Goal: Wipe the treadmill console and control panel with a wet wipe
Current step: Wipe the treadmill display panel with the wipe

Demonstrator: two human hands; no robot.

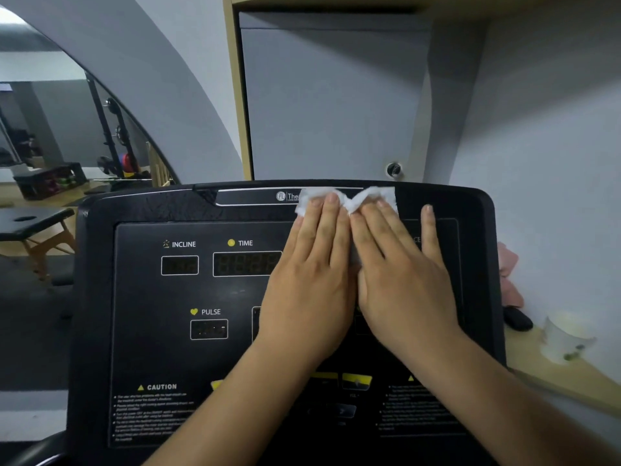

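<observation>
Wet wipe, white and crumpled (356, 200), lies spread against the far edge of the black plastic treadmill console (97, 297), over the right part of the glossy logo strip (248, 197) and right of the middle. Both hands lie flat on it with fingers straight, grasping nothing. The left hand (312, 264) presses the wipe's left half and the right hand (400, 270) its right half, with the little finger spread out onto bare panel. Most of the wipe is hidden under the palms, so how far down it reaches cannot be told. Judging by its place, the work is at the top band, and no wet streaks show clearly enough to say which areas are already done. What looks left is the near-left side: the INCLINE window (179, 265), the TIME window (247, 264), the PULSE window (209, 329), the printed caution text (151, 412) at the near left corner, and the yellow buttons (357, 381) by the near edge.
</observation>
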